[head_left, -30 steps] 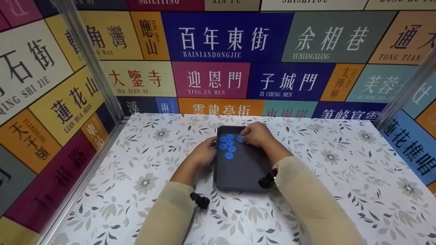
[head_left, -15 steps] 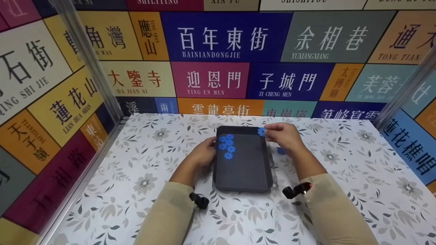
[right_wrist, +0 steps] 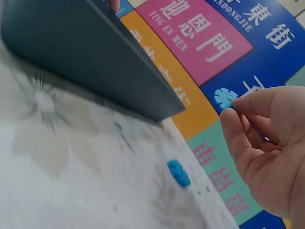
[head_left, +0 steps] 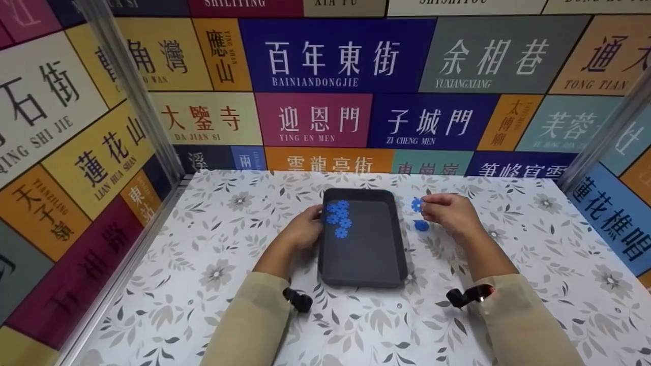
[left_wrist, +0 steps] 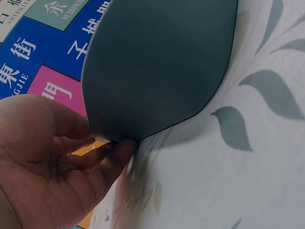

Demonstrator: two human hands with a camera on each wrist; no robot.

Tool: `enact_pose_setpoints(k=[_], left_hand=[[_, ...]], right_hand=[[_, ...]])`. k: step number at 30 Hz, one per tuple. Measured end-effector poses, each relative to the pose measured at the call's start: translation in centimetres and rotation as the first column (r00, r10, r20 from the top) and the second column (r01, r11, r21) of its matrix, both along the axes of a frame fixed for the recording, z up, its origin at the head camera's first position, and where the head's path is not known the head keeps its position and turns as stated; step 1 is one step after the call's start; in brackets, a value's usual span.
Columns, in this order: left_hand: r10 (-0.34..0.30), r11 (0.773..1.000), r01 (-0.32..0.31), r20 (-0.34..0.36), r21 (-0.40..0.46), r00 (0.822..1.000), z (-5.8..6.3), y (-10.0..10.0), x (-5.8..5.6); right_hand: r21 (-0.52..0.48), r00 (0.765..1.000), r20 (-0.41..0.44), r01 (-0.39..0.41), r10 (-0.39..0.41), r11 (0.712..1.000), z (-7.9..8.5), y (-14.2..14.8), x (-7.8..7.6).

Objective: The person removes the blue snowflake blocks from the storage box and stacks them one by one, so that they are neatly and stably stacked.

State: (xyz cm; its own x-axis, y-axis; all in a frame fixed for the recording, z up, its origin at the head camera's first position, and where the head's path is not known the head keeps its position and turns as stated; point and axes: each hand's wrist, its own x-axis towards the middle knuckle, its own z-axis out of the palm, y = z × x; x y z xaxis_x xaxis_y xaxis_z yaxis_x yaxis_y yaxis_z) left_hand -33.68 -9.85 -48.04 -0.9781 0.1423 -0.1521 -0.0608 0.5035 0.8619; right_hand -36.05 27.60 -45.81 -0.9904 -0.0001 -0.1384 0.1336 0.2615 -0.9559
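A dark grey rectangular tray lies on the table, with several blue snowflake-shaped plastic discs grouped in its upper left part. My left hand grips the tray's left side; in the left wrist view its fingertips meet the tray's lower edge. Right of the tray, my right hand pinches one blue snowflake disc between thumb and fingers, raised off the table. Just below it in the head view, a small stack of blue discs sits on the table; how many are in it I cannot tell.
The table has a white cover with a grey leaf and flower print. Panels of coloured street-name signs stand behind and at both sides. A clear corner strip runs up at the left.
My right hand has taken a blue disc out of the tray, over its right wall, to beside the stack on the table. The left hand and tray have stayed in place.
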Motion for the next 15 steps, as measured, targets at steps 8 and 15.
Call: enact_pose_setpoints(k=[8,15], left_hand=[[-0.031,0.999,0.032,-0.059,0.029,0.998,-0.2,-0.1,0.1],[-0.028,0.999,0.029,-0.038,0.017,0.999,-0.2,-0.1,0.1]], right_hand=[[-0.007,0.998,0.062,-0.022,0.022,1.0,-1.8,2.1,-0.2],[-0.035,0.995,0.094,-0.016,0.02,0.999,-3.9,3.1,-0.9]])
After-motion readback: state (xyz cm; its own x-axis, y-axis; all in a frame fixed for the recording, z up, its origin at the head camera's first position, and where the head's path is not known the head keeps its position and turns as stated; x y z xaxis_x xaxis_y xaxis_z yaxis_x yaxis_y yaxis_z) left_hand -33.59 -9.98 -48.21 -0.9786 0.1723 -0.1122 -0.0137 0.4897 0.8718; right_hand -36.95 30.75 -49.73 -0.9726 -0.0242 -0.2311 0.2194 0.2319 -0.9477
